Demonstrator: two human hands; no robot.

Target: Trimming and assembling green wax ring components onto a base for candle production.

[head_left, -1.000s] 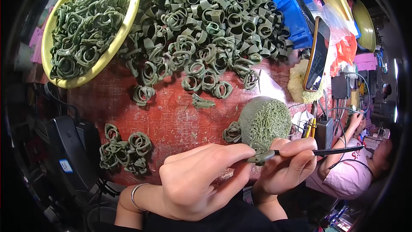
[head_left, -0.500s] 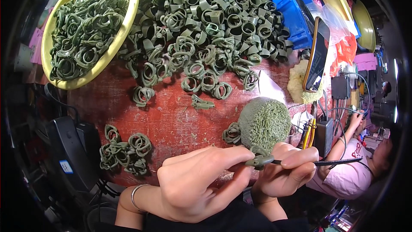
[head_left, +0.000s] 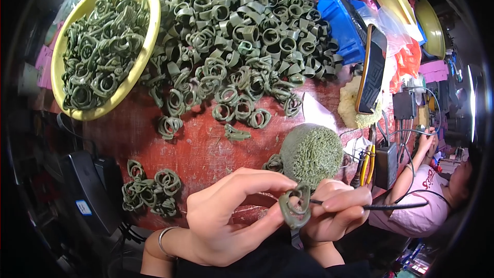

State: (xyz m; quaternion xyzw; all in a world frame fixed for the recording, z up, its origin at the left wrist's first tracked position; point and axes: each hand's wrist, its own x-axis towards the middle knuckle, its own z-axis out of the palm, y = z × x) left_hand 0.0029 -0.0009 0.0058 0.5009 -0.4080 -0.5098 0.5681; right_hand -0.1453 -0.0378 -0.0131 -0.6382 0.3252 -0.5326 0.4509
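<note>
My left hand (head_left: 226, 216) pinches a green wax ring (head_left: 295, 207) between thumb and fingertips, its opening turned up toward me. My right hand (head_left: 337, 208) is closed round a thin black corded pen-like tool (head_left: 393, 206), whose tip points at the ring's right side; I cannot tell whether it touches. Just beyond the hands stands a round block (head_left: 313, 150) with a rough, crumbly green face. Beside it lies another green ring (head_left: 274, 163). A small group of openwork green rings (head_left: 150, 188) sits to the left of my left hand.
A large heap of green rings (head_left: 247, 25) covers the far table (head_left: 195, 149). At far left, a yellow basin (head_left: 154, 25) holds more. A phone (head_left: 371, 69) leans on a pale sponge (head_left: 350, 103). Yellow-handled pliers (head_left: 368, 164) and cables lie right. A co-worker (head_left: 417, 195) sits at far right.
My left hand has turned the ring so its opening now faces up more. The tool's tip shows beside it, and my right hand has shifted slightly left and down.
</note>
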